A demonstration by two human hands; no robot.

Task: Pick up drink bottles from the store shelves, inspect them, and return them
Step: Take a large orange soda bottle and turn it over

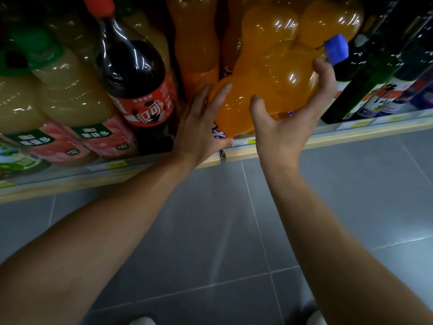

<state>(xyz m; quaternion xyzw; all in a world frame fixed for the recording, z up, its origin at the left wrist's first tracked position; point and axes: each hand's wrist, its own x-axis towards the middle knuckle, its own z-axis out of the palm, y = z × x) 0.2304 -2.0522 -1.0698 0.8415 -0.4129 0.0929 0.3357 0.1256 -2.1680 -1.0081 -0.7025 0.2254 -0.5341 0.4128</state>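
Observation:
A large orange soda bottle (271,83) with a blue cap (336,49) lies tilted over the shelf's front edge, cap pointing up and right. My left hand (201,127) presses against its lower end near the blue-and-white label. My right hand (288,118) cups the bottle's middle from below, with the thumb in front and the fingers wrapped round the far side near the neck. Both hands grip this one bottle. Its base is hidden behind my left hand.
More orange soda bottles (196,41) stand behind it. A dark cola bottle (133,73) with a red label stands to the left, beside pale yellow juice bottles (70,95). Dark green glass bottles (375,90) fill the right. A wooden shelf edge (351,137) runs above the grey tiled floor (222,219).

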